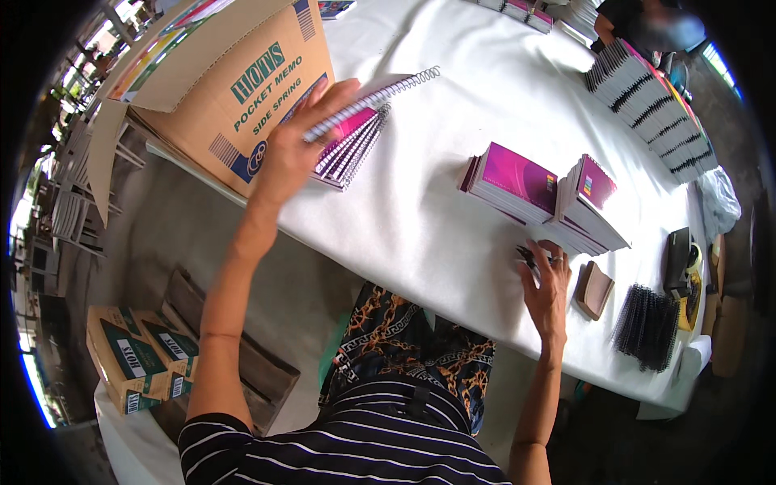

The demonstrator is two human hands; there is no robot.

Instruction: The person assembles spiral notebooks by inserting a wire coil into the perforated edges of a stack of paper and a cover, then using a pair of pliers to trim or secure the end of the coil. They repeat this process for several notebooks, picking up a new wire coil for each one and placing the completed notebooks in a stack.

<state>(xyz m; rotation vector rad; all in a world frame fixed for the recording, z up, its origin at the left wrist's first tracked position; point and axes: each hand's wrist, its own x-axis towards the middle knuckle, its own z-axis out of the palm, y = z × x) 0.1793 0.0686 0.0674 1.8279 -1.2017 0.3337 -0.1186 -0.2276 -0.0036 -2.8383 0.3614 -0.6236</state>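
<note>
My left hand (287, 153) pinches a spiral-bound notebook (368, 101) at eleven o'clock, above a few finished ones (352, 145). My right hand (548, 291) rests open on black coils (527, 257) at three. Two unbound stacks (517, 182) remain, so I judge plenty is left.

Far above the fingers, a long row of notebooks (655, 113) with black spines. At far right, black spiral coils (647, 327). Down left, green-and-tan boxes (133, 360) on the floor.
</note>
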